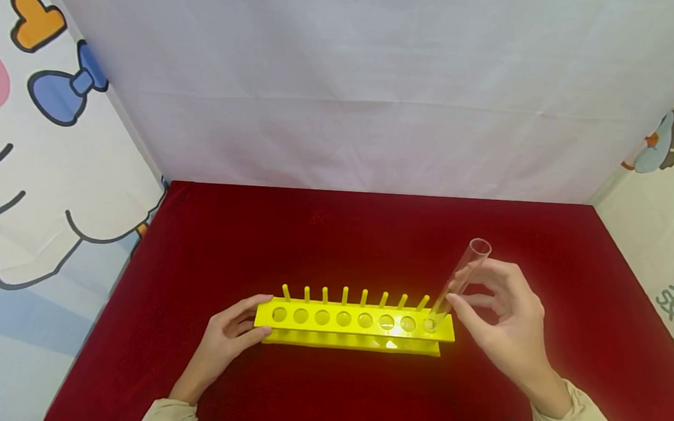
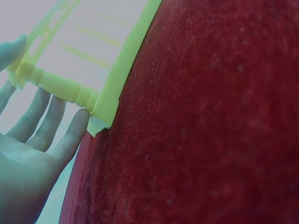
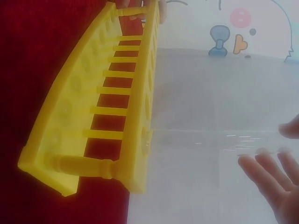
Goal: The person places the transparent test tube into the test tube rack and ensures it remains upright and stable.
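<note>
A yellow test tube rack (image 1: pixel 355 320) stands on the red cloth, with a row of round holes and a row of pegs behind them. My left hand (image 1: pixel 226 334) grips the rack's left end, thumb in front and fingers behind; the left wrist view shows its fingers by the end post (image 2: pixel 63 88). My right hand (image 1: pixel 507 316) pinches a clear glass test tube (image 1: pixel 464 270) between thumb and fingers. The tube leans to the right, its lower end at the rightmost hole. In the right wrist view the transparent tube (image 3: pixel 210 135) is faint, and its lower end meets the upper plate.
The red cloth (image 1: pixel 341 243) covers the table. A white curtain (image 1: pixel 373 97) hangs behind its far edge. Cartoon-printed panels stand at the left (image 1: pixel 44 173) and right (image 1: pixel 661 217).
</note>
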`<state>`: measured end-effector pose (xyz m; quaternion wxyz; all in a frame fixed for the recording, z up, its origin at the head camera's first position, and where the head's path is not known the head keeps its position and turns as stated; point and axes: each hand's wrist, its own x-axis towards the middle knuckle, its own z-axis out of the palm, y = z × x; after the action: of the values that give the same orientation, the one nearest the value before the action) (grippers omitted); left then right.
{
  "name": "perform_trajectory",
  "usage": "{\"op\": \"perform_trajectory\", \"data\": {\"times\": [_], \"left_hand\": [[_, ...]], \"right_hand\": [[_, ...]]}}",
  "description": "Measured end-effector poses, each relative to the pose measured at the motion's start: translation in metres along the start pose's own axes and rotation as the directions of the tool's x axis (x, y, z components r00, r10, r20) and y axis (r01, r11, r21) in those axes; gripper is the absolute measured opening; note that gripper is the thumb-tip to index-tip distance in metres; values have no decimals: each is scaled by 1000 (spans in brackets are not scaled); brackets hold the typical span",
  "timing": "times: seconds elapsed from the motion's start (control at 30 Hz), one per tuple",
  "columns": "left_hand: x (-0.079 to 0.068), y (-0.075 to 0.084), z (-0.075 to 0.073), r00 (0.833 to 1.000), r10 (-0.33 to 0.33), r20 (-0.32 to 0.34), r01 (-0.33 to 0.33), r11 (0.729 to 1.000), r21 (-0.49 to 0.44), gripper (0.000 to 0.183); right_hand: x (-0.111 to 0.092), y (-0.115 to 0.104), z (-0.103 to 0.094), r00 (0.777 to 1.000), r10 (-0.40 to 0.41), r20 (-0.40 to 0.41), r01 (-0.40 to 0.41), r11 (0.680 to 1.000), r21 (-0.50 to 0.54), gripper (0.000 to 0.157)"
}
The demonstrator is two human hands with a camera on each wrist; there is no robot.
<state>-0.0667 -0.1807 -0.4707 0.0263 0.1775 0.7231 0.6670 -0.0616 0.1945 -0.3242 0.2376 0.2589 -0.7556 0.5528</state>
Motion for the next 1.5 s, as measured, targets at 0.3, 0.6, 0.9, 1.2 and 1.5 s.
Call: {"op": "perform_trajectory", "data": {"times": [0.3,0.6,0.9,1.2,1.5], "left_hand": [[1,-14,-4,1000,-26,1,26,1000,-11,49],[1,-20,-5,999,-33,2,33,999,-32,49],[-1,-7,-1,1000,11,-9,-12,1000,-10,47],[-1,-4,0,1000,1,-6,-1,1000,-12,48],[-1,-16,-3,1000,-20,1,20,999,-40,48]], "right_hand": [[-4,7,1,1000,-2,2,2,1000,2,51],[-2,-3,4,1000,25,6,-24,997,-68,51],[-4,-1,6,1000,19,5,-19,999,-47,53],[-13,16,4,1000,0,1,0,999,49,50],[-16,19,4,1000,4,4,-4,999,44,50]]}}
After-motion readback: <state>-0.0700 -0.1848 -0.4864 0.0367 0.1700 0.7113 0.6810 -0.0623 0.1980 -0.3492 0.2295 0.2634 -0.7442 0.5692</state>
